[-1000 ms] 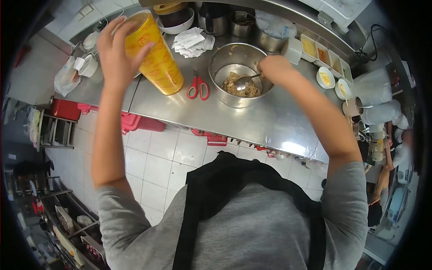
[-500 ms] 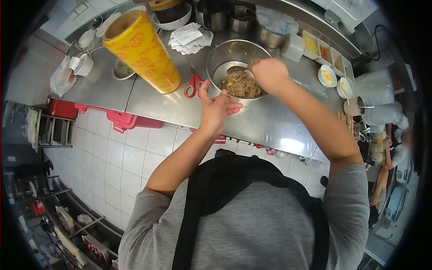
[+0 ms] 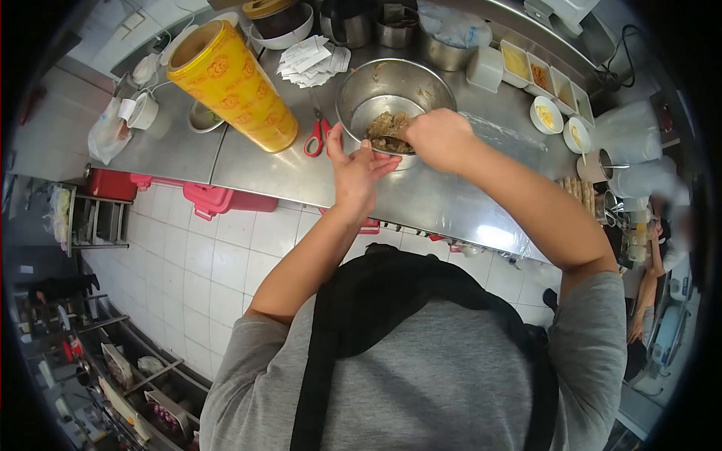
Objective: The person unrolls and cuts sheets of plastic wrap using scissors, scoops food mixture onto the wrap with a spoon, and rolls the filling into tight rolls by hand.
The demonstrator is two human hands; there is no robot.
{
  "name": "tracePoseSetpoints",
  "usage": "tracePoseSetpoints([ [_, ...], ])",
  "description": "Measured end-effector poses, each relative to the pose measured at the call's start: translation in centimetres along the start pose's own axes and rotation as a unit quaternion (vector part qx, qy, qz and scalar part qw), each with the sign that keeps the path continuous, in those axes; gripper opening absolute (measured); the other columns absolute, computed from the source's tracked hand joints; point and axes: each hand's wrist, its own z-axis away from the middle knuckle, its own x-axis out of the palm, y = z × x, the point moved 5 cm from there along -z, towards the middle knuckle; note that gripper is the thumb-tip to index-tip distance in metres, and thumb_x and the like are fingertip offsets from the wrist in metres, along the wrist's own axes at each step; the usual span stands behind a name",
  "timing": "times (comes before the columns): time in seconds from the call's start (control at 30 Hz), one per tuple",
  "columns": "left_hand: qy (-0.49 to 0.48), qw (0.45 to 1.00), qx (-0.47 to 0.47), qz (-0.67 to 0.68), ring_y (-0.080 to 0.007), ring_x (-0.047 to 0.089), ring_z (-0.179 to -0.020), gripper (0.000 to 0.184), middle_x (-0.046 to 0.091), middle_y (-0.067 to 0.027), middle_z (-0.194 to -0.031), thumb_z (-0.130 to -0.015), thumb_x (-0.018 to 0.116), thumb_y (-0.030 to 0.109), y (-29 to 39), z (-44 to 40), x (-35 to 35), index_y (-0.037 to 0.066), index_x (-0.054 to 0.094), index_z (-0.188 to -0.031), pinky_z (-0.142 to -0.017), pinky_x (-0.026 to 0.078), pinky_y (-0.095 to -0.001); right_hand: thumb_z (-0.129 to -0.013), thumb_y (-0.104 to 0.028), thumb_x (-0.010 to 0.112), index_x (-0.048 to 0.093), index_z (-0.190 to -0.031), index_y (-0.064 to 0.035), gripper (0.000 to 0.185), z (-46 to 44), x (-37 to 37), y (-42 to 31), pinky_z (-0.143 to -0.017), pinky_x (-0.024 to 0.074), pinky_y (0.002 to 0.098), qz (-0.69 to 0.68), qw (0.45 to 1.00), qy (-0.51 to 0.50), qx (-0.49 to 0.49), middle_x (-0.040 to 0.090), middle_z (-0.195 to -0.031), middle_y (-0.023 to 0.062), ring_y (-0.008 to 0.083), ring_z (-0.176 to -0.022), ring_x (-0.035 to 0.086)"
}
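Observation:
A steel mixing bowl (image 3: 361, 86) stands at the counter's front, with a clump of brown, shredded-looking food mixture (image 3: 387, 124) at its near side. My left hand (image 3: 357, 173) holds the bowl's near rim, its fingers against the outside and the thumb raised. Inside the bowl, my right hand (image 3: 440, 139) is closed around a metal spoon (image 3: 391, 143); the handle is hidden by the fist, and the spoon's head presses at the mixture by the near wall. Red-handled scissors (image 3: 316, 139) lie just left of the bowl.
A tall yellow roll of wrap (image 3: 237, 90) stands to the left, near paper slips (image 3: 312, 60). At right are white food containers (image 3: 541, 75) and small bowls (image 3: 546, 115). Clear film (image 3: 504, 131) lies on the steel counter (image 3: 444, 195). Another person's arm (image 3: 643, 301) shows far right.
My right hand has moved down and slightly left inside the bowl. The mixture is now gathered at the near side, and the spoon's head shows there. My left hand stays at the rim.

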Motion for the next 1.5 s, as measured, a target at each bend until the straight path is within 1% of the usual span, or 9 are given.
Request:
tracePoseSetpoints([
  [0.2, -0.001, 1.0, 0.007, 0.018, -0.0306, 0.068, -0.073, 0.058, 0.059, -0.0153, -0.083, -0.1, 0.043, 0.01, -0.4, -0.1, 0.0, 0.021, 0.009, -0.145, -0.068, 0.058, -0.0391, -0.08, -0.012, 0.058, 0.071, -0.097, -0.0142, 0.022, 0.9, -1.0, 0.9, -0.074, 0.0548, 0.0437, -0.006, 0.999, -0.043, 0.028, 0.07, -0.088, 0.0134, 0.0321, -0.086, 0.068],
  [0.47, 0.018, 1.0, -0.003, -0.001, -0.0352, 0.068, -0.083, 0.054, 0.057, -0.0152, -0.086, -0.099, 0.05, 0.02, -0.1, 0.8, 0.3, 0.021, 0.016, -0.141, -0.074, 0.058, -0.0408, -0.082, -0.014, 0.062, 0.072, -0.098, -0.0149, 0.019, 4.2, -4.9, 6.0, -0.075, 0.0516, 0.0418, -0.197, 0.976, 0.064, 0.07, 0.07, -0.09, 0.0125, 0.031, -0.086, 0.066],
  [0.67, -0.005, 0.99, 0.056, -0.125, -0.013, 0.059, -0.065, 0.029, 0.056, -0.0026, -0.073, -0.096, 0.06, 0.027, -3.8, 2.2, -5.1, 0.009, 0.047, -0.114, -0.065, 0.053, -0.0323, -0.084, -0.006, 0.06, 0.07, -0.105, -0.0089, 0.023, 18.3, -5.0, 9.5, -0.073, 0.0497, 0.0367, -0.25, 0.92, 0.265, 0.141, 0.068, -0.09, 0.0145, 0.0307, -0.083, 0.065],
  [0.8, -0.147, 0.909, 0.194, -0.338, -0.0173, 0.059, -0.068, 0.013, 0.059, -0.0052, -0.075, -0.089, 0.064, 0.015, -7.3, 3.7, -1.9, 0.006, 0.058, -0.095, -0.066, 0.051, -0.0321, -0.083, 0.004, 0.059, 0.069, -0.109, -0.0065, 0.03, 26.5, -2.4, 7.9, -0.068, 0.0474, 0.0332, -0.207, 0.902, 0.302, 0.229, 0.063, -0.083, 0.0135, 0.0286, -0.074, 0.06],
  [0.93, -0.252, 0.739, 0.412, -0.47, -0.0279, 0.059, -0.085, 0.01, 0.06, -0.0084, -0.084, -0.081, 0.067, 0.008, -8.8, 5.2, 4.6, 0.006, 0.062, -0.09, -0.076, 0.048, -0.0386, -0.085, 0.002, 0.06, 0.07, -0.11, -0.0084, 0.029, 28.7, 8.2, 6.5, -0.063, 0.0451, 0.0328, -0.248, 0.836, 0.42, 0.251, 0.059, -0.078, 0.0113, 0.025, -0.069, 0.056],
  [1.03, -0.272, 0.725, 0.408, -0.484, -0.0315, 0.055, -0.095, 0.016, 0.059, -0.0095, -0.091, -0.076, 0.068, 0.006, -11.5, 5.2, 6.3, 0.007, 0.063, -0.091, -0.084, 0.045, -0.0421, -0.088, -0.001, 0.06, 0.07, -0.113, -0.0093, 0.028, 27.9, 18.0, 6.7, -0.064, 0.0455, 0.0296, -0.36, 0.797, 0.35, 0.334, 0.06, -0.078, 0.0087, 0.0185, -0.069, 0.056],
  [1.2, -0.261, 0.676, 0.466, -0.508, -0.0319, 0.056, -0.097, 0.017, 0.06, -0.0095, -0.097, -0.074, 0.067, 0.005, -13.5, 5.9, 7.3, 0.007, 0.064, -0.091, -0.089, 0.044, -0.0427, -0.089, -0.004, 0.059, 0.068, -0.115, -0.0089, 0.028, 28.6, 21.6, 8.0, -0.063, 0.0444, 0.0262, -0.575, 0.673, 0.238, 0.399, 0.059, -0.074, 0.0047, 0.0094, -0.067, 0.052],
  [1.37, -0.545, 0.524, 0.393, -0.524, -0.0255, 0.059, -0.098, 0.018, 0.061, -0.0069, -0.097, -0.077, 0.061, 0.014, -20.5, 11.4, 15.2, 0.01, 0.066, -0.094, -0.086, 0.049, -0.0402, -0.087, -0.002, 0.059, 0.067, -0.117, -0.0074, 0.031, 28.0, 20.5, 10.9, -0.064, 0.0423, 0.0251, -0.537, 0.76, 0.185, 0.316, 0.057, -0.073, 0.0009, 0.0081, -0.068, 0.049],
  [1.5, -0.517, 0.472, 0.43, -0.569, -0.0244, 0.063, -0.089, 0.014, 0.064, -0.0097, -0.09, -0.074, 0.062, 0.015, -25.5, 11.9, 22.1, 0.011, 0.068, -0.086, -0.068, 0.053, -0.0405, -0.086, -0.002, 0.06, 0.068, -0.116, -0.0086, 0.032, 27.6, 18.0, 12.5, -0.063, 0.045, 0.0283, -0.462, 0.827, 0.18, 0.266, 0.062, -0.076, 0.0059, 0.0126, -0.067, 0.054],
])
